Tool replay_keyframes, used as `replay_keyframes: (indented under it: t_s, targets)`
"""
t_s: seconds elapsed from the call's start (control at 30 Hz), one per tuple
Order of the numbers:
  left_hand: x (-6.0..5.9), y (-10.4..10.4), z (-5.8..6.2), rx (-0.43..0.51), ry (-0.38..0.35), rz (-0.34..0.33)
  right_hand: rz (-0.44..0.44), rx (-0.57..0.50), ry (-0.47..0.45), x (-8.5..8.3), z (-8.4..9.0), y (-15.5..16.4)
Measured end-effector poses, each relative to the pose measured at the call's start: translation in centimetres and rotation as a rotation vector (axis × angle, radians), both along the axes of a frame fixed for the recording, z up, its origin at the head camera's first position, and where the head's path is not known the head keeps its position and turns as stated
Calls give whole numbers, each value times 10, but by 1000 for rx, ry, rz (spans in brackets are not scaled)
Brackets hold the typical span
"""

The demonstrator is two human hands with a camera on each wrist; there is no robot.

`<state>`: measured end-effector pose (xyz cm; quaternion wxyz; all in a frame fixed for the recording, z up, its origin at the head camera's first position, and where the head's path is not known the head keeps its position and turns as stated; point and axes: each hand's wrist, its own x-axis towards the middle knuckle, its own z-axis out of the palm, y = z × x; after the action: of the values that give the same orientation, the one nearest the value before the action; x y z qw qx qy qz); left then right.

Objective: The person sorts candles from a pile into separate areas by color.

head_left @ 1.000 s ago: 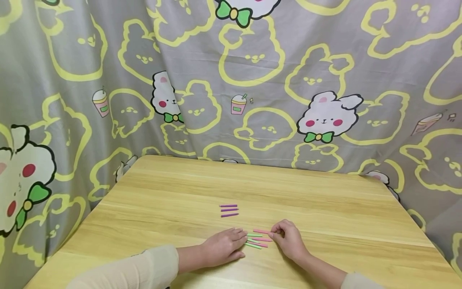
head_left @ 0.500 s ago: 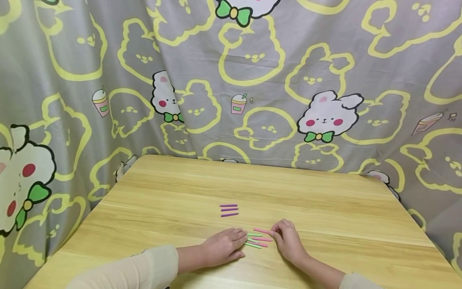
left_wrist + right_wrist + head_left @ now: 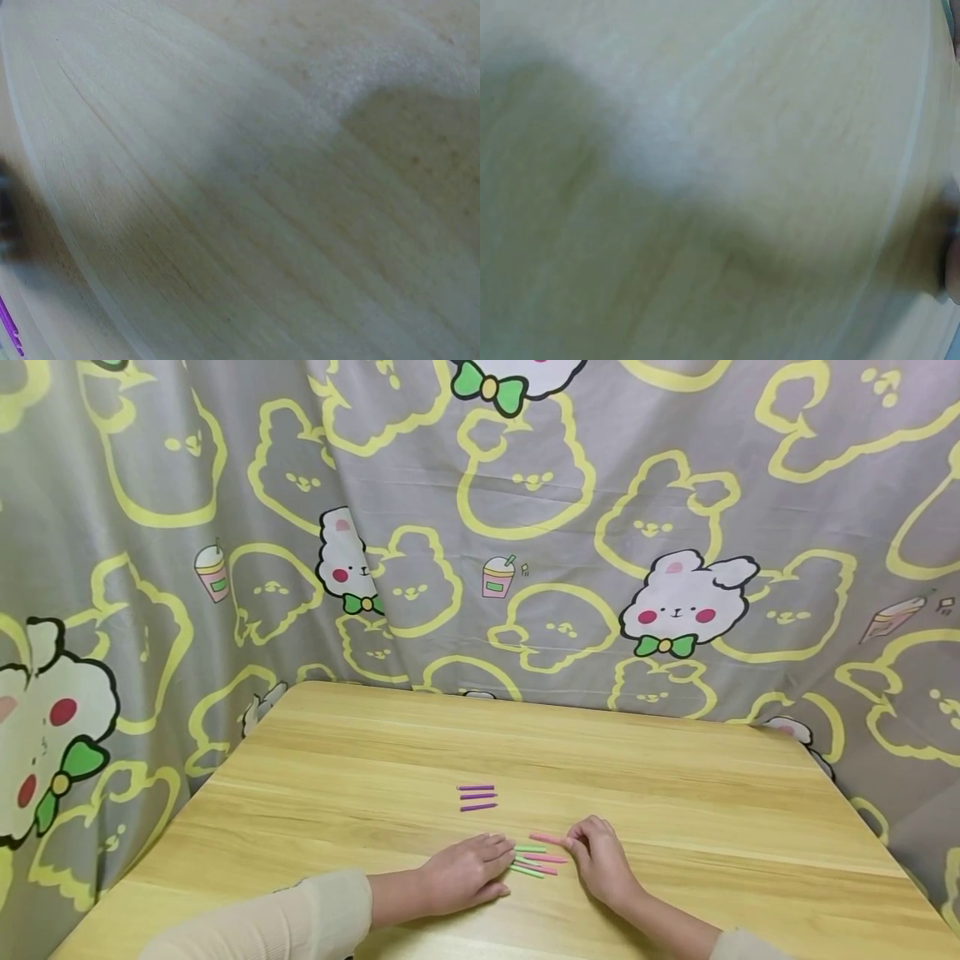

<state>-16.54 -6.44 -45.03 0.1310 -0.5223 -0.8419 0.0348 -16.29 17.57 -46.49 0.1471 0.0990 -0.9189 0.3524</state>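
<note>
In the head view, my left hand [image 3: 467,870] lies palm down on the table, its fingertips over the left ends of several thin light-green sticks [image 3: 529,849]. Two slim pink sticks [image 3: 546,858] overlap the green ones, pointing right. My right hand [image 3: 602,862] pinches the right end of another pink stick [image 3: 547,838] between thumb and fingers, just above the pile. Farther back, three purple sticks [image 3: 477,797] lie in a neat row. The left wrist view catches a purple stick [image 3: 10,328] at its lower left; fingers [image 3: 952,271] barely enter the right wrist view.
All the sticks are on a light wood-grain table [image 3: 360,735]. Behind and along both sides hangs a grey curtain [image 3: 420,485] with cartoon bears and rabbits, close to the table's far edge.
The pinched pink stick has tilted slightly, its left end shifting a little right. My left hand and the other sticks have stayed put; the head view has shifted a touch.
</note>
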Motion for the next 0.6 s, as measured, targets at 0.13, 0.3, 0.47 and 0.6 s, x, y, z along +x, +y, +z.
replay_keyframes:
  t_s: [0.13, 0.3, 0.47, 0.6]
  targets:
    - [0, 0, 1, -3, -3, -2, -3, -21, -31, -2, 3, 2]
    - [1, 1, 2, -7, -5, 1, -13, -24, -15, -8, 5, 4]
    - [1, 1, 2, -16, -10, 5, -16, -35, 13, -15, 7, 4]
    - [2, 0, 2, -18, -14, 7, -37, -46, 19, -22, 9, 4]
